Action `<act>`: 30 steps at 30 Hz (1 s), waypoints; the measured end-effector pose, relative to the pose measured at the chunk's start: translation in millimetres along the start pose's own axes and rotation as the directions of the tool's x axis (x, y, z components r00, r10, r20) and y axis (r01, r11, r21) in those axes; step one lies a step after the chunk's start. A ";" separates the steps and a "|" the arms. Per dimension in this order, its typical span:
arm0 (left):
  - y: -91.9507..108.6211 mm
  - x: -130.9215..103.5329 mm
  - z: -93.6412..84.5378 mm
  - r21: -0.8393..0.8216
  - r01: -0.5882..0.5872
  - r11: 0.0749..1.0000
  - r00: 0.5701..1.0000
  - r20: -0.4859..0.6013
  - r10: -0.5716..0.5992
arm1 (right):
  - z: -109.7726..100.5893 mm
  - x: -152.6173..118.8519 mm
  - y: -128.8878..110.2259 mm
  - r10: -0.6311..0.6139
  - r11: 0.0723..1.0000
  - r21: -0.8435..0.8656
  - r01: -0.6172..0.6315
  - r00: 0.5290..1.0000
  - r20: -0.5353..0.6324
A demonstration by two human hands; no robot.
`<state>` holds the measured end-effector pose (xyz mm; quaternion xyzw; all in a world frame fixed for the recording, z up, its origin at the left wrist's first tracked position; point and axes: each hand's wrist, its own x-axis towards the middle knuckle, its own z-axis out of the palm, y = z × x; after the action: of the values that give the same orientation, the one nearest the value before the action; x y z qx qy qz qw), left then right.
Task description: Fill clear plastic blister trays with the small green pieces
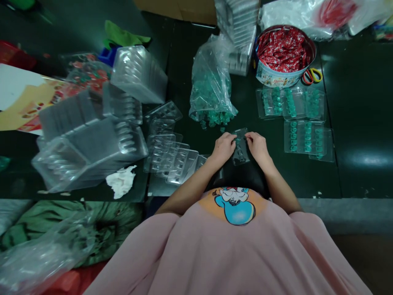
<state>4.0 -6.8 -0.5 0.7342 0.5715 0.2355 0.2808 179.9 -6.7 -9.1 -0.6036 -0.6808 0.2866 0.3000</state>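
A small clear plastic blister tray (241,159) lies at the table's near edge, in front of my body, with a few green pieces in its upper slots. The fingers of my left hand (225,146) are closed at its upper left side, close to a green piece. On the opposite side, my right hand (257,146) pinches the upper right edge. Just beyond them, a clear bag (211,76) lies with its mouth toward me, small green translucent pieces (216,119) spilling out. Filled trays (291,103) with rows of green pieces lie to the right.
Loose empty trays (178,164) overlap on the left, beside tall tray stacks (92,143) and a crumpled white tissue (121,182). A round tin (281,78) of red wrapped packets stands at the back right, with scissors (312,76) beside it.
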 end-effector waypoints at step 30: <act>-6.2 7.6 9.8 0.235 -0.195 0.952 0.975 0.153 0.161 | 15.3 10.7 8.1 -0.081 0.940 -0.331 0.084 0.996 0.023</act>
<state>7.9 0.3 -11.7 0.8261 0.5079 0.1375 0.2015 172.5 4.3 -24.5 -0.6150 -0.7454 0.1580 0.2029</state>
